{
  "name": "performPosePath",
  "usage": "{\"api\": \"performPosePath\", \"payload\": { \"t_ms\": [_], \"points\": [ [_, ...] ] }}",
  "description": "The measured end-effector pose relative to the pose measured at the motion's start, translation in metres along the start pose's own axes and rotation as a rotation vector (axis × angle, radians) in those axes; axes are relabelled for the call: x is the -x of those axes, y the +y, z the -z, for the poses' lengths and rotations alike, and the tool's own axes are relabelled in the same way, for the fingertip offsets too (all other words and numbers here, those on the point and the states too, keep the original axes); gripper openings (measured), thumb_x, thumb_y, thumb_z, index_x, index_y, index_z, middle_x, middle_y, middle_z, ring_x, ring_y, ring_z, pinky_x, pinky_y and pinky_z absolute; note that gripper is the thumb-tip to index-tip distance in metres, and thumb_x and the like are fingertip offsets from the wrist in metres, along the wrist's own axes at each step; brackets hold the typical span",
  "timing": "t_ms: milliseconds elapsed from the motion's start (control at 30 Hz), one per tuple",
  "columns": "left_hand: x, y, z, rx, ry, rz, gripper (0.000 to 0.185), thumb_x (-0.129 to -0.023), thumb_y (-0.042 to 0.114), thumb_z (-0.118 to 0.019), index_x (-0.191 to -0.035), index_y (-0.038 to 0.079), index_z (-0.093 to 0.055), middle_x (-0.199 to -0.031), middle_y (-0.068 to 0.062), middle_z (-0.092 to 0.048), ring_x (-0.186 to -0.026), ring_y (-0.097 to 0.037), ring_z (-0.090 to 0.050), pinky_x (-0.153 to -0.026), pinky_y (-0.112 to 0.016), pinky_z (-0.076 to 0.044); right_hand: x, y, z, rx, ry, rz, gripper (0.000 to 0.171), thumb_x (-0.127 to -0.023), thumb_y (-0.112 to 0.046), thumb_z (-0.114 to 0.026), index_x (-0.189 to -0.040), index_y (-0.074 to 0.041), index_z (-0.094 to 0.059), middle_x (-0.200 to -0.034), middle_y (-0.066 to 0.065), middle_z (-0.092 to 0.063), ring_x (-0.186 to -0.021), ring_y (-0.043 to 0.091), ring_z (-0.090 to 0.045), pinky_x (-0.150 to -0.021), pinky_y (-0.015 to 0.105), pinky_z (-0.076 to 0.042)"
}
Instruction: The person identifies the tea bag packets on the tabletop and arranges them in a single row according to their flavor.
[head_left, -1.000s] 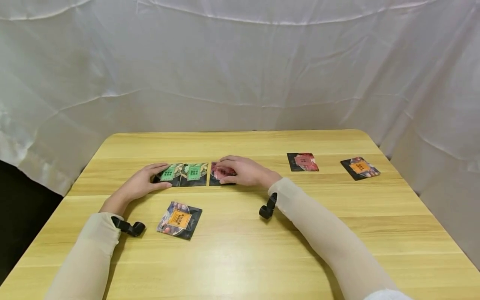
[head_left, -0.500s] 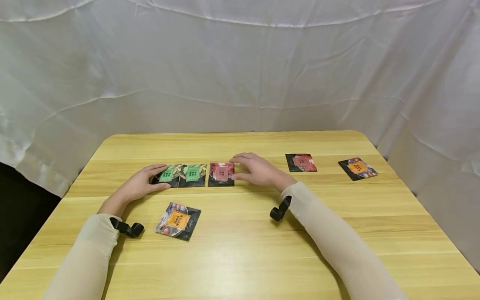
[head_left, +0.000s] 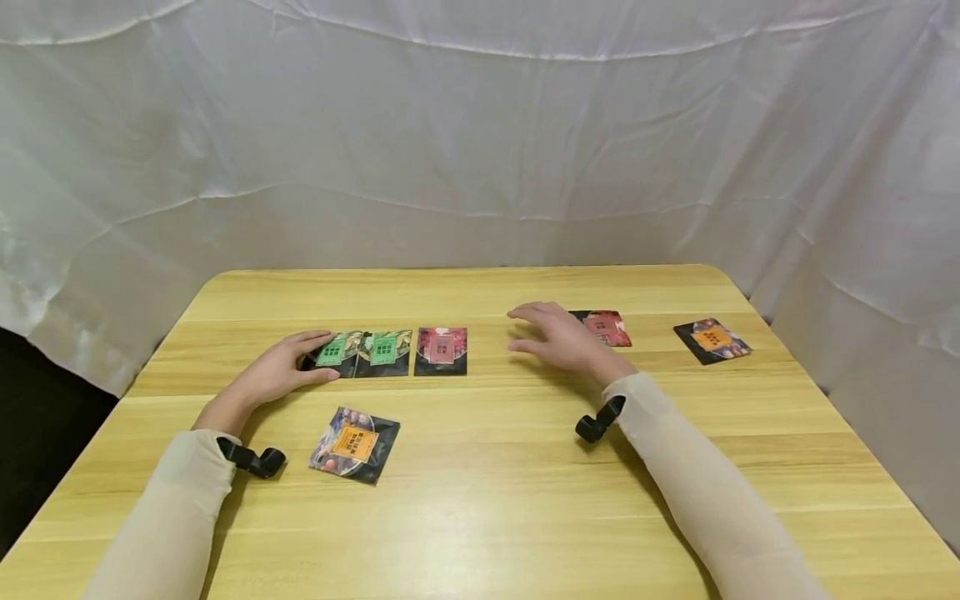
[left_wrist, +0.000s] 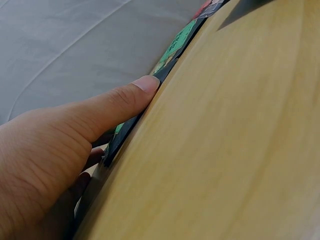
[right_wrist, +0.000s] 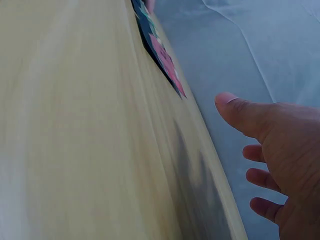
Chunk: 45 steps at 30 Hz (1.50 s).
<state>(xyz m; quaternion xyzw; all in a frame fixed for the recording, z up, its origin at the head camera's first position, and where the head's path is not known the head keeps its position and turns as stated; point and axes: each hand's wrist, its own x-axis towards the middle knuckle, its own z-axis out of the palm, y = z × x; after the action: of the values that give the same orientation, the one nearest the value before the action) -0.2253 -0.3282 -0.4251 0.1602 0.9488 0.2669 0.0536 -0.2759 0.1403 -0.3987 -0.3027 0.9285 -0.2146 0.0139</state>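
From the head view, the left hand [head_left: 276, 372] lies on the wooden table [head_left: 480, 500], fingers and thumb lightly framing the left green packet [head_left: 334, 349] at the end of a row. Right beside it sits a second green packet [head_left: 385, 351], then a pink packet [head_left: 441, 349]. The right hand [head_left: 564, 337] hovers over bare wood, fingers spread and relaxed, holding nothing, between that pink packet and a red packet [head_left: 604, 326] just behind its knuckles. Further right lies an orange packet [head_left: 711, 339]; another orange-labelled packet [head_left: 354, 443] lies near the left forearm. White cloth [head_left: 480, 133] hangs behind.

Over to the left wrist view: the thumb [left_wrist: 117, 102] is stretched out straight, its tip against the near edge of the left green packet [left_wrist: 172, 50]; fingers sit beyond it, no firm pinch.

And the right wrist view: the right hand [right_wrist: 280, 155] hangs open above the table, thumb out, fingers loosely bent, the pink packet [right_wrist: 162, 60] well ahead of it.
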Motion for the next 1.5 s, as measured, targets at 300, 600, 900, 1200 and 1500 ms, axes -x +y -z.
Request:
{"api": "performPosePath", "payload": {
  "t_ms": [300,600,900,1200,1500],
  "points": [
    [0.001,0.000,0.000,0.007,-0.003,0.006,0.086,-0.089,0.056,-0.064,-0.152,0.006,-0.034,-0.155,-0.026,-0.024,-0.140,-0.050,-0.020,-0.109,-0.068,-0.019,0.019,0.030,0.010,0.030,0.036,-0.061,0.059,-0.094,-0.045,-0.064,-0.143,-0.015,-0.051,-0.146,0.010,-0.046,-0.137,0.031,-0.037,-0.112,0.051,-0.029],
    [-0.001,0.003,0.000,0.002,0.006,-0.009,0.083,-0.090,0.053,-0.065,-0.152,0.006,-0.036,-0.155,-0.026,-0.026,-0.139,-0.050,-0.022,-0.108,-0.068,-0.020,0.036,0.064,0.023,0.038,0.034,-0.119,0.067,-0.093,-0.047,-0.065,-0.144,-0.007,-0.048,-0.136,0.018,-0.052,-0.118,0.035,-0.049,-0.103,0.053,-0.037],
    [-0.002,0.003,0.000,0.012,0.009,-0.012,0.083,-0.090,0.052,-0.065,-0.152,0.006,-0.036,-0.155,-0.026,-0.026,-0.139,-0.050,-0.022,-0.108,-0.068,-0.021,0.043,0.084,0.029,0.043,0.060,-0.152,0.066,-0.092,-0.044,-0.067,-0.141,-0.004,-0.051,-0.134,0.022,-0.052,-0.117,0.036,-0.052,-0.101,0.055,-0.041],
    [-0.001,0.003,-0.001,0.018,0.012,-0.009,0.082,-0.091,0.051,-0.066,-0.152,0.006,-0.036,-0.154,-0.026,-0.026,-0.139,-0.050,-0.022,-0.109,-0.067,-0.020,0.046,0.091,0.032,0.141,0.049,-0.201,0.066,-0.096,-0.046,-0.059,-0.143,0.000,-0.048,-0.141,0.027,-0.045,-0.129,0.047,-0.040,-0.108,0.060,-0.029],
    [0.000,0.002,0.000,0.016,0.006,-0.001,0.083,-0.090,0.052,-0.065,-0.152,0.006,-0.035,-0.155,-0.026,-0.026,-0.140,-0.049,-0.021,-0.109,-0.067,-0.020,0.047,0.090,0.030,0.146,0.050,-0.207,0.061,-0.098,-0.041,-0.059,-0.140,0.002,-0.051,-0.135,0.027,-0.051,-0.125,0.044,-0.046,-0.106,0.058,-0.034]
  ]
}}
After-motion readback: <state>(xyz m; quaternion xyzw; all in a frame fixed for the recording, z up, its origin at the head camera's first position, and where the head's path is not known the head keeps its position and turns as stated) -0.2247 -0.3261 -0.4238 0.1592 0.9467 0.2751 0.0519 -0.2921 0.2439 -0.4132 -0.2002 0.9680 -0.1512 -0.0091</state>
